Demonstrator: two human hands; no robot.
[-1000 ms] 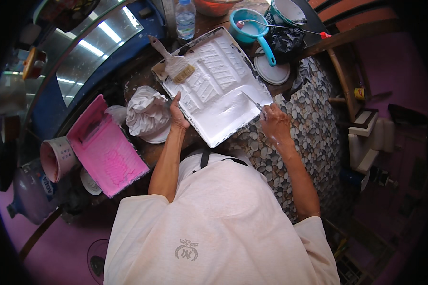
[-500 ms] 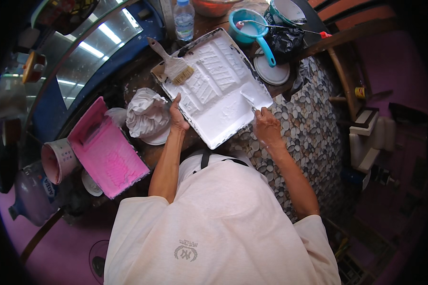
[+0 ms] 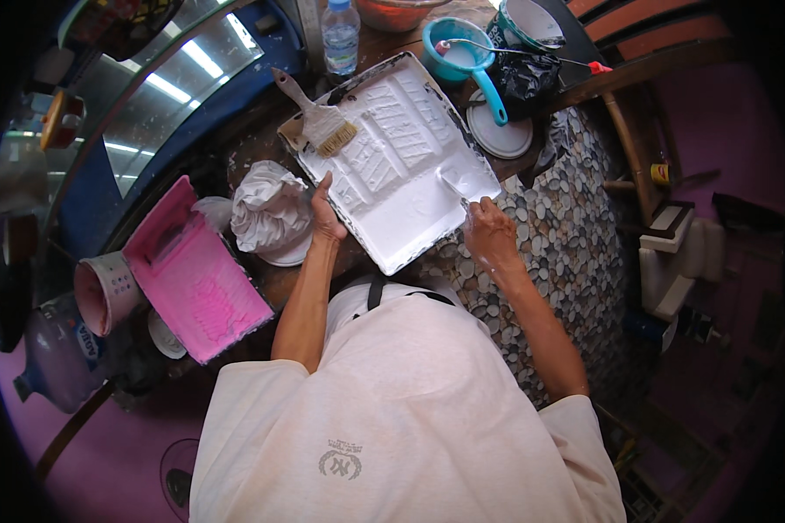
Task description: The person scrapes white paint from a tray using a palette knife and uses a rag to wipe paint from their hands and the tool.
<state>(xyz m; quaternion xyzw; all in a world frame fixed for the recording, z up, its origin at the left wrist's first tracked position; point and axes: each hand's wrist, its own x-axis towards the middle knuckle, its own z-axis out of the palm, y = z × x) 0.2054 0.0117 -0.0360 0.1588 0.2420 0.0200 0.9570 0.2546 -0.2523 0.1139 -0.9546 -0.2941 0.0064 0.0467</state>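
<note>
A paint tray coated with white paint lies slanted in front of me. My left hand grips its left edge, with the thumb over the rim and the other fingers hidden underneath. In my right hand, closed at the tray's right corner, is a flat scraper. Its blade sits in the white paint, and its handle is mostly hidden by my fingers. A wide paintbrush rests across the tray's upper left corner, bristles over the tray.
A pink paint tray and crumpled white cloth lie left. Beyond the white tray stand a water bottle, a turquoise dipper with a small roller across it, and a paint bucket. A round lid lies right.
The scraper blade has tilted slightly in the paint at the tray's right corner. Both hands stay in nearly the same place.
</note>
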